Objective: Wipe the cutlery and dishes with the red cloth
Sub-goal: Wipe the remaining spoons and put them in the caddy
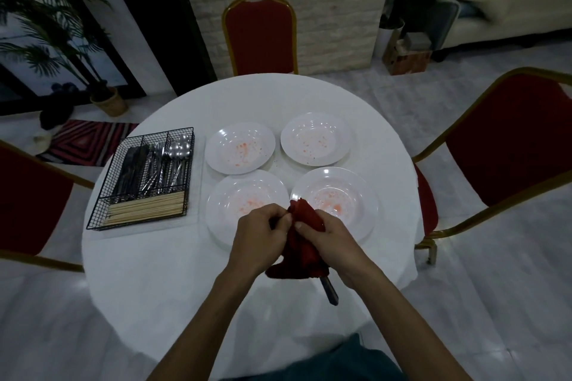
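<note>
Right hand [332,237] fingers clenched round red cloth [306,218] wrapping a dark-handled utensil [329,291], left hand [260,237] pinching the cloth's upper part, over stained near-right plate [368,204], white bench [154,272], wire cutlery basket [139,221] left

Your crumpled red cloth [305,238] hides most of the dark-handled utensil [330,291] (only its handle end shows); your left hand [260,238] covers the front rim of the near-left white plate [223,204].
</note>
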`<state>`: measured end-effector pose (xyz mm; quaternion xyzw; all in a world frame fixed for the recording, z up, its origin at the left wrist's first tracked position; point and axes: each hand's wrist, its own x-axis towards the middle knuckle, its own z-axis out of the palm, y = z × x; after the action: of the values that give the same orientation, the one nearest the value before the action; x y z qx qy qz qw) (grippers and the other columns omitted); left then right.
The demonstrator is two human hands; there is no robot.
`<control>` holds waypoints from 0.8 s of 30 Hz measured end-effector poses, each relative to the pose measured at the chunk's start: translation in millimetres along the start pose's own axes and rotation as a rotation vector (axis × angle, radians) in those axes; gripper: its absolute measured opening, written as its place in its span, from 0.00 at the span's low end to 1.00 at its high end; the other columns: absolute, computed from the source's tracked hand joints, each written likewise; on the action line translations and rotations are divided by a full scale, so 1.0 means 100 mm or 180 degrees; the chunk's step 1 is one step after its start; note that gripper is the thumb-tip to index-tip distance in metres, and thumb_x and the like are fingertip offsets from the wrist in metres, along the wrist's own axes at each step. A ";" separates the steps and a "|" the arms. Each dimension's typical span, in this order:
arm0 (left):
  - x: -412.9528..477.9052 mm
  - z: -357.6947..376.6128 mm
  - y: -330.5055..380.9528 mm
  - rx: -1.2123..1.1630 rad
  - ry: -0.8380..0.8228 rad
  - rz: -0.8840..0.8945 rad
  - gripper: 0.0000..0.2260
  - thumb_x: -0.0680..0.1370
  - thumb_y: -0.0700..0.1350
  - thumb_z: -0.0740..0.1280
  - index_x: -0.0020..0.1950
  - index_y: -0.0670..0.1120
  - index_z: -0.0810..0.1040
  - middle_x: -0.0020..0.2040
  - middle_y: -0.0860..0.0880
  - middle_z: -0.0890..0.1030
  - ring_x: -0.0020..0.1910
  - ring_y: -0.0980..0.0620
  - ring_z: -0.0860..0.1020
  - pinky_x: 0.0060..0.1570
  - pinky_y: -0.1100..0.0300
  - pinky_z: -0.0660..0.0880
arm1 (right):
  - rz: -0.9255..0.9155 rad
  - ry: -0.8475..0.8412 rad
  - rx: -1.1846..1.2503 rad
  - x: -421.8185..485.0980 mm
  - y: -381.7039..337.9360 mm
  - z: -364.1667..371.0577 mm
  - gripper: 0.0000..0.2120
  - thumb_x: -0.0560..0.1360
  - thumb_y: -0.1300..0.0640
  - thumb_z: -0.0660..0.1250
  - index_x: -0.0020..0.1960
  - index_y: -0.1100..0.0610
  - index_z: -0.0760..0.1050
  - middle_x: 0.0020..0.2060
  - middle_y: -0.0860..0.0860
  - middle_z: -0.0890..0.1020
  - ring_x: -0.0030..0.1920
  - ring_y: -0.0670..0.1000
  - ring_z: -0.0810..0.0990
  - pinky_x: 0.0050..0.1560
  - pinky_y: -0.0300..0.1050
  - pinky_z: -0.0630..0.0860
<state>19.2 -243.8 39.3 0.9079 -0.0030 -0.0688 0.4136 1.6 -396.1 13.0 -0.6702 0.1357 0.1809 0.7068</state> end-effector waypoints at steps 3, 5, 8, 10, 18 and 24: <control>-0.01 0.00 -0.02 -0.0077 0.0068 0.0053 0.10 0.81 0.44 0.68 0.40 0.56 0.78 0.36 0.57 0.81 0.38 0.58 0.80 0.38 0.69 0.72 | -0.0100 0.0106 -0.0008 0.01 0.00 0.08 0.07 0.81 0.54 0.69 0.58 0.49 0.78 0.49 0.48 0.86 0.48 0.45 0.86 0.50 0.40 0.81; 0.04 -0.06 -0.07 -0.0036 0.0006 0.0095 0.10 0.80 0.45 0.68 0.40 0.55 0.79 0.36 0.57 0.82 0.38 0.57 0.80 0.40 0.64 0.74 | -0.0093 0.0087 0.0101 -0.02 0.04 0.11 0.07 0.81 0.54 0.69 0.59 0.50 0.78 0.49 0.49 0.87 0.49 0.48 0.87 0.54 0.45 0.82; 0.16 -0.22 -0.16 -0.0161 0.0264 -0.0093 0.09 0.79 0.44 0.70 0.39 0.52 0.82 0.35 0.55 0.84 0.38 0.54 0.83 0.43 0.58 0.78 | -0.0013 -0.0038 0.0237 -0.10 0.14 0.11 0.09 0.80 0.54 0.70 0.60 0.50 0.78 0.49 0.49 0.87 0.51 0.51 0.87 0.54 0.49 0.83; 0.25 -0.37 -0.25 -0.0424 0.0575 -0.0344 0.08 0.79 0.44 0.70 0.39 0.51 0.82 0.36 0.53 0.84 0.38 0.51 0.84 0.44 0.55 0.79 | 0.0105 -0.0210 0.0259 -0.16 0.21 0.10 0.11 0.79 0.53 0.71 0.61 0.50 0.79 0.50 0.48 0.87 0.53 0.50 0.86 0.55 0.47 0.82; 0.05 -0.31 -0.33 -0.0415 0.0290 -0.0434 0.07 0.81 0.44 0.68 0.44 0.46 0.81 0.37 0.50 0.84 0.33 0.57 0.83 0.39 0.60 0.77 | 0.0190 -0.0386 0.0215 0.06 0.08 0.26 0.09 0.81 0.58 0.68 0.60 0.57 0.77 0.49 0.56 0.87 0.49 0.58 0.88 0.58 0.59 0.82; 0.09 -0.77 -0.62 -0.0463 0.0550 -0.0766 0.07 0.80 0.43 0.69 0.43 0.45 0.82 0.37 0.49 0.84 0.33 0.58 0.82 0.41 0.59 0.76 | 0.0232 -0.0710 0.0128 0.06 0.07 0.57 0.07 0.81 0.59 0.68 0.58 0.59 0.80 0.48 0.56 0.87 0.49 0.58 0.88 0.56 0.54 0.83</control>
<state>34.6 -146.2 41.4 0.8718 0.1463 -0.0396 0.4657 1.4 -338.2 7.9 -0.6263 0.0841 0.2773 0.7238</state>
